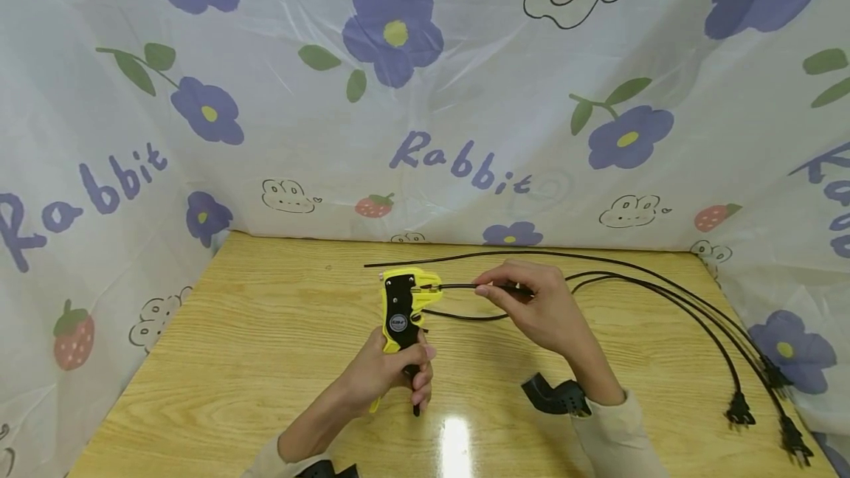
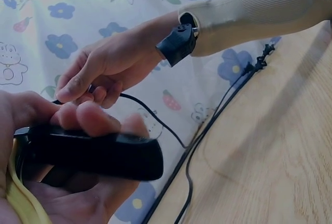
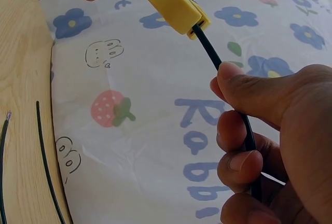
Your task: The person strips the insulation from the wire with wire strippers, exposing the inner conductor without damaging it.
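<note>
Above the middle of the worktop (image 1: 232, 360), the left hand (image 1: 390, 371) grasps a yellow and black stripper (image 1: 398, 301), which stands nearly upright with its nose turned to the right. The right hand (image 1: 541, 308) pinches a black cable (image 1: 458, 286) between thumb and fingers, just beside that nose.

Only the head view takes in the whole stripper, with the round badge (image 1: 398, 323) on its black side, and all three plugs (image 1: 739, 410) at the right of the worktop. There, a second cable (image 1: 465, 257) runs along the far edge, and a third (image 1: 465, 317) passes below the right hand towards the stripper.

The right wrist view shows closely how the cable enters the stripper's yellow nose; the tip inside is hidden. It shows the right fingers (image 3: 244, 164) curled round the cable further down, too. At its left, two loose ends lie apart on the worktop, one with a frayed, paler tip (image 3: 8, 115), the other (image 3: 38, 103) plain and dark.

From the left wrist, the left fingers (image 2: 96, 120) show clenched over the black handle (image 2: 104, 156), the yellow handle (image 2: 23, 193) beside the palm. A black mount (image 2: 179, 42) sits on the right wrist, against a pale ribbed sleeve (image 2: 249, 22).
</note>
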`<state>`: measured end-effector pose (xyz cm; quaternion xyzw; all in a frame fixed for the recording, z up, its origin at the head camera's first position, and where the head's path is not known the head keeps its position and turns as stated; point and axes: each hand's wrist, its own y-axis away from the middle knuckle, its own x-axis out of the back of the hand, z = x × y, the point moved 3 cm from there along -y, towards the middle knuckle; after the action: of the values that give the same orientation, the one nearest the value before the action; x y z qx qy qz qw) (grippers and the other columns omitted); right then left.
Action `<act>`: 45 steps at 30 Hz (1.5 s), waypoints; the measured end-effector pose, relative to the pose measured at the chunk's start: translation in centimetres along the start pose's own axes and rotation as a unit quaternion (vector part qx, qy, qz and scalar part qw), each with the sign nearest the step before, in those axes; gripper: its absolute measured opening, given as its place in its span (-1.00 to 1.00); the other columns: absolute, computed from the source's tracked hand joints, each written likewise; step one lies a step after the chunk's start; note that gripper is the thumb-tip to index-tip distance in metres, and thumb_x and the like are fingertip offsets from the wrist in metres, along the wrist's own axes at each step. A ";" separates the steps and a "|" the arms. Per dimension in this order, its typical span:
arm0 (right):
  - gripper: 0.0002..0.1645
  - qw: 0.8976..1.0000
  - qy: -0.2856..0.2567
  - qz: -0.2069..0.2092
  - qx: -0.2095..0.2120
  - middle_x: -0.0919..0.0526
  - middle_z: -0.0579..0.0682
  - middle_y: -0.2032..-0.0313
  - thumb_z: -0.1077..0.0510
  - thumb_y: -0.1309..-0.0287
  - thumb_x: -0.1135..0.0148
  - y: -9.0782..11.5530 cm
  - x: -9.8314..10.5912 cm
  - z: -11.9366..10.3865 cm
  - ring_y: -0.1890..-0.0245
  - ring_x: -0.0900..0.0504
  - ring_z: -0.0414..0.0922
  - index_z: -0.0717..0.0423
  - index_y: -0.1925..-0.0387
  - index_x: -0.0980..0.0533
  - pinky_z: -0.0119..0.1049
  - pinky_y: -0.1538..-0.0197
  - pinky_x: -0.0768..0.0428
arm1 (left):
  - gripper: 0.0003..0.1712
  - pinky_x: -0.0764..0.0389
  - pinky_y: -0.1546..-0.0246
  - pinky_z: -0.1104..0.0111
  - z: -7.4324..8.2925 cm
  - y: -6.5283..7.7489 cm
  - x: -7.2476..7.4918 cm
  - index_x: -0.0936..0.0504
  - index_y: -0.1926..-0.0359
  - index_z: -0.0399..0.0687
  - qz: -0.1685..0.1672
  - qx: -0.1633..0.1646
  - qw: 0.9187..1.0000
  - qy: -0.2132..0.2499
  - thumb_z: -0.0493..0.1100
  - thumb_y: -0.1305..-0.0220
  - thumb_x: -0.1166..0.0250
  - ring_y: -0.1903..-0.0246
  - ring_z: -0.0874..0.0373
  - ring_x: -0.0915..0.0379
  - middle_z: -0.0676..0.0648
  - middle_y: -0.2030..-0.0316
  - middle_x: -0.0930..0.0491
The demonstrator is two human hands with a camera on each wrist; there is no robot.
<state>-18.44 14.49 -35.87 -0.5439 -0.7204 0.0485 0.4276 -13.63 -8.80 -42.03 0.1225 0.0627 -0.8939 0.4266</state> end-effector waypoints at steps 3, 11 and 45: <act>-0.86 1.000 -0.001 -0.001 -0.002 -0.75 -0.18 0.31 0.19 -0.31 -0.37 0.0 0.1 0.0 0.66 -0.28 -0.33 -0.07 0.15 -0.75 -0.47 0.56 -0.35 | -0.78 -0.78 0.45 0.13 0.1 0.0 0.0 -0.39 0.34 -0.30 -0.006 0.004 1.000 0.002 -0.28 -0.51 -0.12 0.61 0.15 -0.53 0.01 0.59 -0.50; -0.86 1.000 -0.002 -0.002 0.000 -0.74 -0.20 0.33 0.20 -0.30 -0.38 -0.1 0.2 0.1 0.67 -0.26 -0.34 -0.03 0.15 -0.75 -0.47 0.57 -0.33 | -0.71 -0.79 0.43 0.14 0.3 0.1 0.2 -0.35 0.33 -0.44 -0.017 0.002 1.000 0.001 -0.28 -0.51 -0.13 0.60 0.15 -0.54 -0.01 0.58 -0.52; -0.84 1.000 0.009 -0.007 -0.013 -0.76 -0.14 0.38 0.18 -0.29 -0.39 0.1 0.5 0.4 0.69 -0.28 -0.36 -0.16 0.17 -0.76 -0.46 0.60 -0.37 | -0.82 -0.78 0.45 0.10 0.6 0.3 0.7 -0.47 0.26 -0.22 -0.009 0.016 1.000 -0.003 -0.21 -0.52 -0.16 0.61 0.14 -0.54 0.00 0.56 -0.53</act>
<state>-18.70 15.06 -35.91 -0.5451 -0.7207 0.0313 0.4272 -13.87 -9.66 -41.64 0.1258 0.0477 -0.8988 0.4171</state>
